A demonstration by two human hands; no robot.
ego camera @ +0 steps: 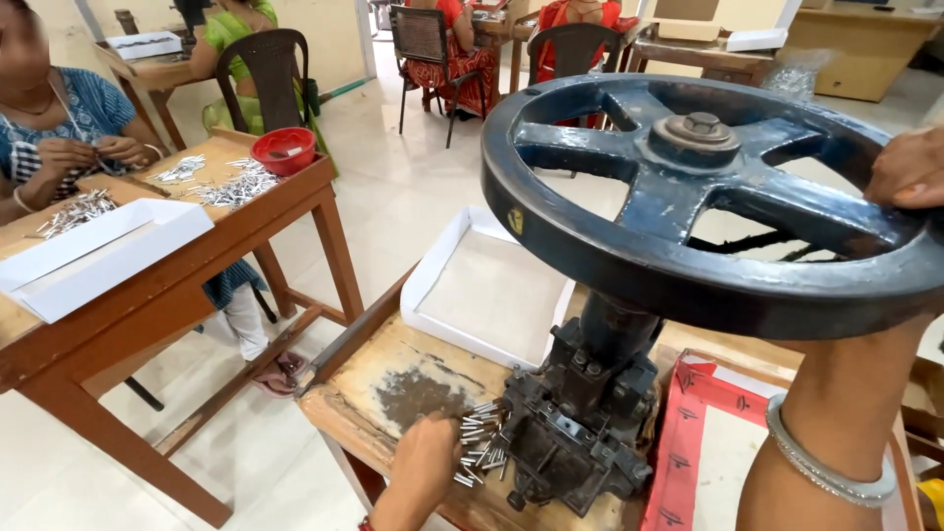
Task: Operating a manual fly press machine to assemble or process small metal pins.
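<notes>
The small metal pins [479,442] are lying heaped on the tabletop [393,379] against the black press [580,433]. The left hand [423,470] is resting on them, its fingers hidden. The right hand [910,169] is gripping the handwheel [629,261]. Turning it now risks pinching fingers.

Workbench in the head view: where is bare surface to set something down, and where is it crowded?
Free: the worn wooden patch between the white tray and the left hand, and the tray's floor. Crowded: at the press base, the small metal pins lie heaped against the left hand. The right hand rests on the handwheel rim.
</notes>
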